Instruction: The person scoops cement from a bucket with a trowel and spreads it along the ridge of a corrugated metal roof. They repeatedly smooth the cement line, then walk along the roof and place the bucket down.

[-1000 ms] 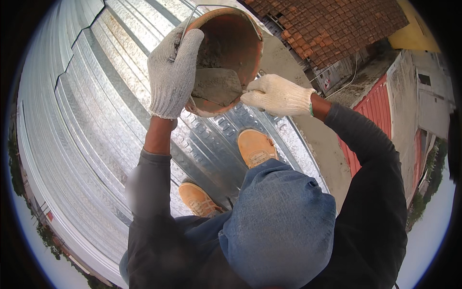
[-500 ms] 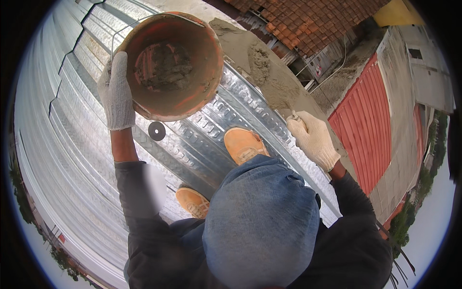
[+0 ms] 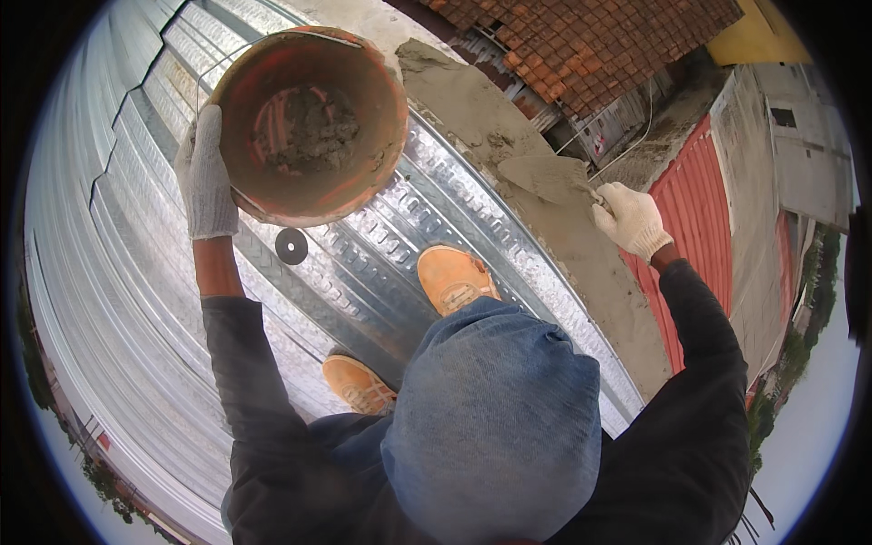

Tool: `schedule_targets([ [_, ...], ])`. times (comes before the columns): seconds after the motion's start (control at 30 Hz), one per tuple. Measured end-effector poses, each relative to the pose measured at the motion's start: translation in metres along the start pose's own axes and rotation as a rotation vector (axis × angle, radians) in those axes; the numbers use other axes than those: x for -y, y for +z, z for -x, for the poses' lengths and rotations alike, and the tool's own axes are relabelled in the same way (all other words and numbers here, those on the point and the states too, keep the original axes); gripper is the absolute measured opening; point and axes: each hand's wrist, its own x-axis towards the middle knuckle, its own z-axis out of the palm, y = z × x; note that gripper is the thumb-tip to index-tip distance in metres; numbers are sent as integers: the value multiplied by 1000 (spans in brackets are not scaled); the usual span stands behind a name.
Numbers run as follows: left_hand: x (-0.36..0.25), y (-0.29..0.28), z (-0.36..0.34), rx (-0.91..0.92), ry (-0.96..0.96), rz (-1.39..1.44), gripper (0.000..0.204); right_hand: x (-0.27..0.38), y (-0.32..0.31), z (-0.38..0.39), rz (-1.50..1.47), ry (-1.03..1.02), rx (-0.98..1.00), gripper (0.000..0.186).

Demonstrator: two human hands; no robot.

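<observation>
In a knitted white glove, my left hand (image 3: 208,177) grips the left rim of a round, reddish-brown bucket (image 3: 377,173). The bucket tilts toward me, so wet grey mortar (image 3: 318,136) shows at its bottom. My right hand (image 3: 630,218), gloved too, is closed around the handle of a trowel (image 3: 549,178). The mortar-smeared trowel blade rests on or just over the wet mortar layer (image 3: 599,272) that tops the wall at the right. A thin wire handle arcs over the bucket's far side.
Ribbed metal roof sheeting (image 3: 127,263) lies under my feet and to the left. A black ring-shaped disc (image 3: 292,245) appears beside the bucket. Past the wall are a lower tiled roof (image 3: 590,45) and a red corrugated sheet (image 3: 690,209); the wall's outer edge drops away there.
My right hand and the trowel have moved away from me and to the right, onto the top of the mortar layer. The bucket and my left hand have shifted slightly left.
</observation>
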Motion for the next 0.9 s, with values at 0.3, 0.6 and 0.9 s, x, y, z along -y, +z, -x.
schedule_targets([
  [0.3, 5, -3, 5, -61, -46, -13, 48, -37, -18, -146, 516, -339, 294, 46],
  [0.6, 13, -15, 16, -144, -70, -47, 50, -7, -28, -269, 536, -491, 150, 51],
  [0.9, 11, -11, 10, -149, -90, -77, 52, 28, -23, -302, 76, -209, 149, 57],
])
